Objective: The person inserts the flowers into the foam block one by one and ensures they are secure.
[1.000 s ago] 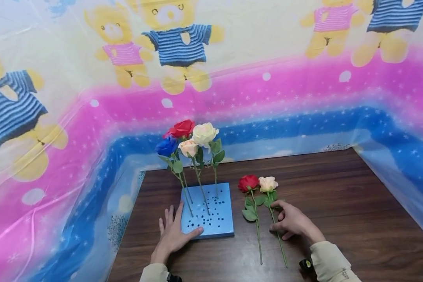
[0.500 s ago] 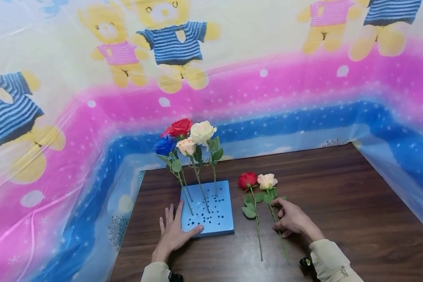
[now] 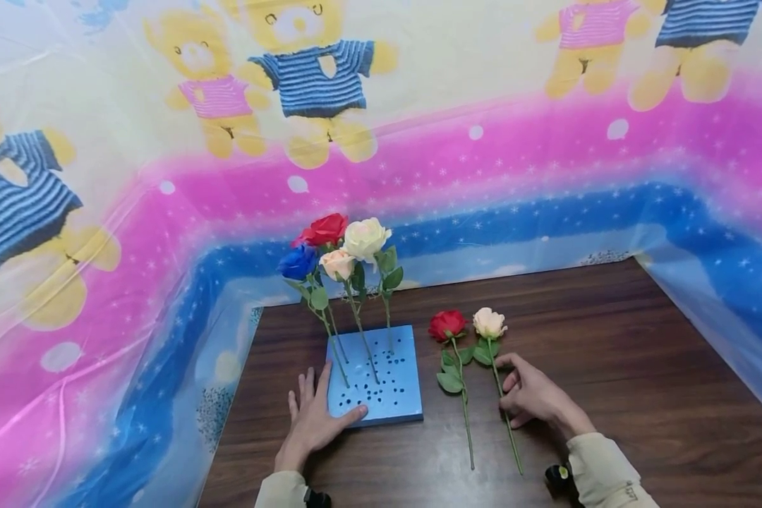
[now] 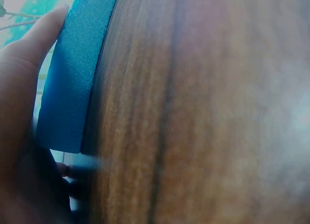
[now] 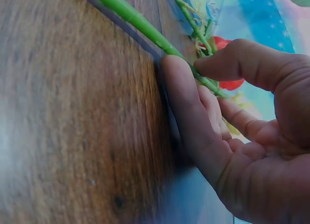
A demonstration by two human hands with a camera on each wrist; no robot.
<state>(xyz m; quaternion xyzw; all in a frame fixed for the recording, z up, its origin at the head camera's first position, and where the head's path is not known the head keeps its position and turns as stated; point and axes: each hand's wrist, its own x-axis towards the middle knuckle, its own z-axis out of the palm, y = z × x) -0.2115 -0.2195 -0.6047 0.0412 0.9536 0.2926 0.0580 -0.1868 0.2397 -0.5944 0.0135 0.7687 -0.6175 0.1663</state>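
My right hand (image 3: 536, 396) pinches the green stem (image 5: 138, 22) of a cream-peach rose (image 3: 490, 322) between thumb and fingers, low over the table. A red rose (image 3: 447, 324) lies to its left, its stem pointing toward me. My left hand (image 3: 314, 425) rests with spread fingers along the left side of a blue foam block (image 3: 408, 386), its thumb across the near corner. In the left wrist view, the block's side face (image 4: 80, 74) shows beside the thumb. Small holes dot the block's top.
Standing in the block are a blue rose (image 3: 298, 262), a red rose (image 3: 327, 229), a small peach rose (image 3: 338, 264) and a white rose (image 3: 366, 238). A patterned cloth (image 3: 432, 155) with bears hangs behind the brown wooden table (image 3: 635, 367).
The cream-peach rose has shifted slightly right with my right hand, its bloom now farther from the red one. My left hand stays on the block.
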